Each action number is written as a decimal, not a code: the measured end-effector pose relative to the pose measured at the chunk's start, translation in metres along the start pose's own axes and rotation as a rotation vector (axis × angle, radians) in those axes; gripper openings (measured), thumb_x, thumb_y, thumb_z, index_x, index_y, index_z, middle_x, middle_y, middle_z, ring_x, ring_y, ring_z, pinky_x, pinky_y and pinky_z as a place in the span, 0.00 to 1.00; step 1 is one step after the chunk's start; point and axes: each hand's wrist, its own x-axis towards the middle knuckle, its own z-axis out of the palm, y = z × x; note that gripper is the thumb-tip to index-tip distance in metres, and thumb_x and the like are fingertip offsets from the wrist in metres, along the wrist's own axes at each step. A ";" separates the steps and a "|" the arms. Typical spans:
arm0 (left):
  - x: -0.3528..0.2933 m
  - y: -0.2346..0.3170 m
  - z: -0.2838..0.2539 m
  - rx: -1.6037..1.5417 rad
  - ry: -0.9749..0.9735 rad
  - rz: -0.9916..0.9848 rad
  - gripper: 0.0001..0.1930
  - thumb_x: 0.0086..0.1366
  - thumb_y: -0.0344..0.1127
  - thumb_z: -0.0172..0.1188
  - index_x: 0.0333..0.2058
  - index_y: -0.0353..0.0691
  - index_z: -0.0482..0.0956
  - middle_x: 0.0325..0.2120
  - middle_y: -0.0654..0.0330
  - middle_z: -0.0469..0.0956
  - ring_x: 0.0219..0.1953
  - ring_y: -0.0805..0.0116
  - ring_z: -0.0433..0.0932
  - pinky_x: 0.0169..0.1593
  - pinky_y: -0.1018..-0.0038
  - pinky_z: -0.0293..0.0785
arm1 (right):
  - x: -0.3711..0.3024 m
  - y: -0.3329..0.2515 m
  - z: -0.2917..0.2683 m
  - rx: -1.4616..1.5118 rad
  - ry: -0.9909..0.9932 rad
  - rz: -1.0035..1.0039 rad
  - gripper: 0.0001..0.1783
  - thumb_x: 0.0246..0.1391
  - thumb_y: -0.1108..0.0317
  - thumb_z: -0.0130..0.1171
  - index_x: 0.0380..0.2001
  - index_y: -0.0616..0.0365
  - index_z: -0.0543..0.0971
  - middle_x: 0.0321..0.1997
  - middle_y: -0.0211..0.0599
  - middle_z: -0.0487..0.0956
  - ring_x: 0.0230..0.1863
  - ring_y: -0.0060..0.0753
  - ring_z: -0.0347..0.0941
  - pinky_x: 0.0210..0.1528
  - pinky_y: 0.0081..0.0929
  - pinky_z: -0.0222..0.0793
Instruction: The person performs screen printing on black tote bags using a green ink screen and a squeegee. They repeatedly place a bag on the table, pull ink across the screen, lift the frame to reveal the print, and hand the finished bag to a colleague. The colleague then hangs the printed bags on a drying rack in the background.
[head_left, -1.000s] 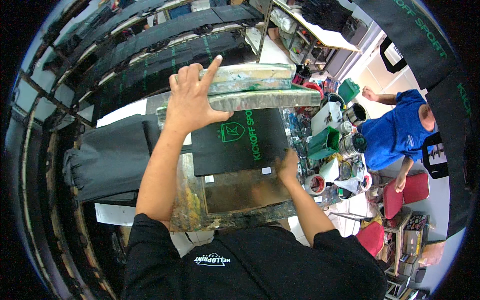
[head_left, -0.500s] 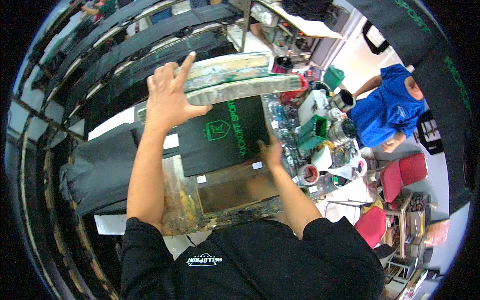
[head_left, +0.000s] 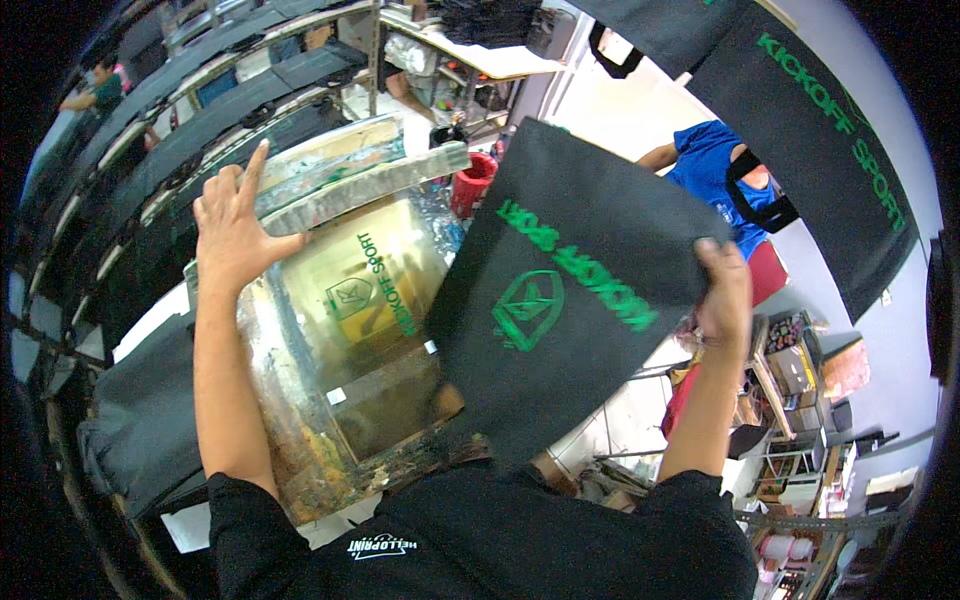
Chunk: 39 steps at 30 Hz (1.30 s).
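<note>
My left hand (head_left: pixel 236 222) holds up the left end of a tilted screen-printing frame (head_left: pixel 365 185), its thumb and index finger spread along the edges. In my right hand (head_left: pixel 725 290) is a black fabric sheet (head_left: pixel 590 240) with green lettering and a shield-shaped emblem, pinched by its right edge. The sheet hangs tilted, raised to the right of the printing board (head_left: pixel 385 400), and hides part of the bench. On the board's pale surface (head_left: pixel 310 290) the same lettering and emblem show. Two small white tabs lie on the board.
Drying racks (head_left: pixel 230 120) with black sheets stand along the left. A red container (head_left: pixel 472 183) sits past the frame. A person in a blue shirt (head_left: pixel 712 165) is at the right. Printed black sheets (head_left: pixel 810 150) hang at upper right, above shelves (head_left: pixel 800 390).
My right hand has lifted the black sheet off the board and carried it to the right, uncovering the pale surface. My left hand still holds the frame up. The view has shifted right.
</note>
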 end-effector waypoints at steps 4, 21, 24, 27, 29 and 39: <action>0.001 0.003 0.000 -0.005 -0.004 0.001 0.68 0.34 0.58 0.79 0.78 0.58 0.58 0.56 0.52 0.71 0.61 0.49 0.68 0.63 0.53 0.64 | 0.009 -0.041 -0.140 0.098 0.242 0.088 0.25 0.71 0.55 0.58 0.59 0.64 0.79 0.55 0.45 0.86 0.52 0.45 0.85 0.60 0.42 0.79; 0.004 0.002 -0.003 -0.011 -0.023 -0.004 0.68 0.34 0.58 0.79 0.78 0.59 0.58 0.56 0.53 0.71 0.62 0.48 0.68 0.65 0.48 0.64 | 0.039 0.063 -0.474 -0.644 0.594 0.054 0.16 0.67 0.56 0.54 0.45 0.58 0.78 0.38 0.44 0.84 0.31 0.42 0.80 0.42 0.41 0.81; -0.002 -0.002 0.006 -0.071 -0.008 -0.005 0.68 0.34 0.61 0.79 0.78 0.59 0.58 0.56 0.52 0.71 0.61 0.48 0.68 0.64 0.50 0.64 | 0.041 0.031 -0.530 -0.544 0.554 0.033 0.18 0.68 0.57 0.54 0.48 0.59 0.81 0.43 0.41 0.80 0.42 0.34 0.77 0.43 0.38 0.75; -0.004 0.000 0.014 -0.101 0.038 0.030 0.69 0.34 0.63 0.80 0.78 0.59 0.58 0.56 0.52 0.71 0.61 0.48 0.68 0.63 0.50 0.63 | 0.039 0.002 -0.527 -1.315 1.185 0.094 0.39 0.66 0.38 0.50 0.52 0.69 0.81 0.51 0.55 0.85 0.49 0.61 0.82 0.53 0.55 0.78; -0.005 0.002 -0.019 0.082 0.004 0.045 0.69 0.35 0.64 0.79 0.79 0.60 0.57 0.55 0.52 0.70 0.60 0.49 0.68 0.63 0.51 0.63 | 0.058 0.059 -0.412 -1.685 1.230 0.358 0.53 0.63 0.21 0.47 0.57 0.68 0.78 0.55 0.58 0.84 0.56 0.64 0.81 0.59 0.55 0.77; -0.027 0.016 0.005 -0.041 -0.001 0.006 0.73 0.36 0.65 0.78 0.81 0.57 0.48 0.52 0.56 0.69 0.56 0.52 0.67 0.60 0.51 0.62 | -0.036 0.054 0.180 -0.693 -0.250 -0.899 0.30 0.52 0.63 0.75 0.59 0.56 0.80 0.58 0.48 0.81 0.62 0.54 0.73 0.66 0.48 0.66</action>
